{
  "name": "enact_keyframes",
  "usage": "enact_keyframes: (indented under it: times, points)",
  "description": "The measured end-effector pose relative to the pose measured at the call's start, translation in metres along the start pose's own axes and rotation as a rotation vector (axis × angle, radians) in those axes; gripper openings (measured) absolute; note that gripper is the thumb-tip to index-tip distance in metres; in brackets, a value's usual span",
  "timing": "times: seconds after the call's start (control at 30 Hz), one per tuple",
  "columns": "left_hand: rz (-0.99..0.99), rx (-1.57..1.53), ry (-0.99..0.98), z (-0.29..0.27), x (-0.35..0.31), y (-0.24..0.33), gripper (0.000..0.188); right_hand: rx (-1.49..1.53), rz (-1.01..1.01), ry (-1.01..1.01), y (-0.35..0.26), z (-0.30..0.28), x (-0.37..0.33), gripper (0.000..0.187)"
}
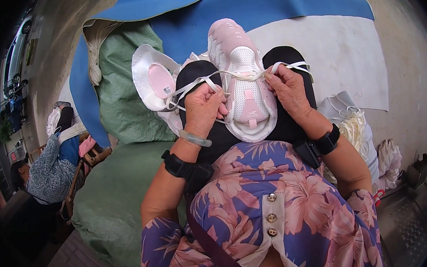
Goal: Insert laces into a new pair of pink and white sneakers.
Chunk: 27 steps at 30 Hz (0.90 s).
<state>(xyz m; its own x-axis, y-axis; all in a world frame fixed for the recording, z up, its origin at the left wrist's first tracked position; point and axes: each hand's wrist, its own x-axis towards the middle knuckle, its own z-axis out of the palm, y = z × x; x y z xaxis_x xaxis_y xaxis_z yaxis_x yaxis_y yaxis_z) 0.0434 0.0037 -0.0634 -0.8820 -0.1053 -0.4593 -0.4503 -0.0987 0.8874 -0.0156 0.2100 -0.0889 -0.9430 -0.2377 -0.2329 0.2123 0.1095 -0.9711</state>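
Head view. From my end of the link I look straight down on a lap. The shoe (241, 56), pink and white, lies between the knees (287, 56), which are covered in black; its toe points away, its heel opening faces the body. I judge the knees serve as a cradle, leaving both hands free, and that this heading keeps the lacing area within easy reach.

Left hand (204, 109): fingers curled in, pinching the white lace (241, 75) beside the shoe's left edge. Right hand (288, 88): thumb and forefinger closed on the lace at the opposite edge. The lace spans the shoe between them, slack ends trailing outward past each hand. The matched spacing probably keeps the pull even on both sides.

Left of the knees, what looks like a second shoe (141, 71) rests against a green sack (128, 85), near enough to reach, I'd guess on purpose. A bundle of cream laces (352, 130) hangs at the right, likely stock kept handy.

Markings: a small pale emblem on the tongue (249, 100); a tiny dark printed label (166, 90) on the second shoe's pink lining, too small for me to read.
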Motion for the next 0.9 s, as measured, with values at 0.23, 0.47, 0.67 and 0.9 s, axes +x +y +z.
enact_keyframes:
  times: [0.23, 0.47, 0.67, 0.9]
  points:
    - [0.056, 0.008, 0.017, 0.002, 0.005, -0.002, 0.010, -0.638, -0.765, -0.051, 0.008, 0.000, 0.007, 0.007]
    - [0.131, 0.124, 0.077, 0.013, 0.019, -0.002, 0.008, -0.504, -0.560, 0.003, 0.012, 0.001, 0.004, 0.016]
    - [0.154, 0.139, 0.137, 0.014, 0.023, -0.005, 0.011, -0.348, -0.246, -0.061, 0.005, -0.006, -0.005, 0.019]
    - [0.551, 0.718, 0.154, 0.026, 0.025, -0.004, 0.015, -0.246, -0.225, -0.066, 0.011, -0.009, -0.005, 0.013]
